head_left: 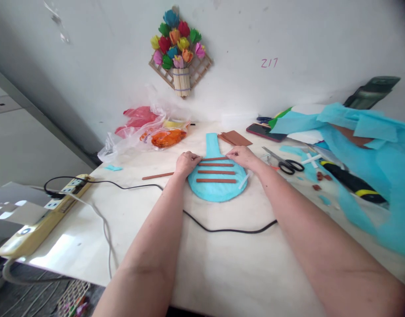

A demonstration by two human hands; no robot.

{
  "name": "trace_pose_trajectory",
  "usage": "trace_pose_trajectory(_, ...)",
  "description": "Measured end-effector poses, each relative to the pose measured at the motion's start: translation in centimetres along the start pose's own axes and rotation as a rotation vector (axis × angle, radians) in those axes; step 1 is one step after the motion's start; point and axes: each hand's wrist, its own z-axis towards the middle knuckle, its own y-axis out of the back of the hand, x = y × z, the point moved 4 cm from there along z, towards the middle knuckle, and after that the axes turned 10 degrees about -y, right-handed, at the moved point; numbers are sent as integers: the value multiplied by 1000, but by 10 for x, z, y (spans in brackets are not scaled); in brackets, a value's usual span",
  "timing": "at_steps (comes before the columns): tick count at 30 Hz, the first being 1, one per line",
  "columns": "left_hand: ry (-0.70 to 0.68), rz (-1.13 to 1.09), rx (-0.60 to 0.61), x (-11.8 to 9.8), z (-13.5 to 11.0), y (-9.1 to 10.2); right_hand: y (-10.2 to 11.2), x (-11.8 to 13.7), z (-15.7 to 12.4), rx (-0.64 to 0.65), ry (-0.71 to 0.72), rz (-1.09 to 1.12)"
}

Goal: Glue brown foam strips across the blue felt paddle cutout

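Note:
A light-blue paddle-shaped cutout (217,188) lies flat on the white table (222,259). Several brown strips (216,172) lie across it in rows. My left hand (186,162) rests at the cutout's left edge, fingers curled down on the left end of the top strip (214,158). My right hand (242,156) pinches the right end of that same strip. A short white stick (243,181) lies near the cutout's right edge.
A loose brown strip (157,176) lies left of my left hand. Black-handled scissors (286,164), a glue gun (354,181), blue fabric (377,149), brown sheets (235,138) and a phone (265,132) sit right. Plastic bags (149,132) and a power strip (46,207) sit left. A black cable (222,229) crosses the table.

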Motion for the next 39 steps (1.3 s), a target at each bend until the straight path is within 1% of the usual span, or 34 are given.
trace_pose_trajectory(5,-25,3,-15,-2,-1,2,3,0,-2,24,-57,28)
trace_pose_trajectory(9,24,-34,-50,2,-2,7,4,0,-3,49,-70,50)
trace_pose_trajectory(12,68,-21,-42,6,-3,9,6,0,-3,33,-66,58)
trace_pose_trajectory(16,56,-30,-37,9,-5,9,8,0,-4,12,-52,52)
trace_pose_trajectory(21,34,-51,-20,6,-6,10,9,-1,-4,11,-65,38)
trace_pose_trajectory(27,49,-64,-11,1,-9,13,9,-2,-4,28,-92,-5)
trace_pose_trajectory(33,48,-59,1,-2,-9,14,9,0,-4,46,-76,-13)
trace_pose_trajectory(39,46,-55,0,1,-8,11,9,0,-4,19,-65,-23)
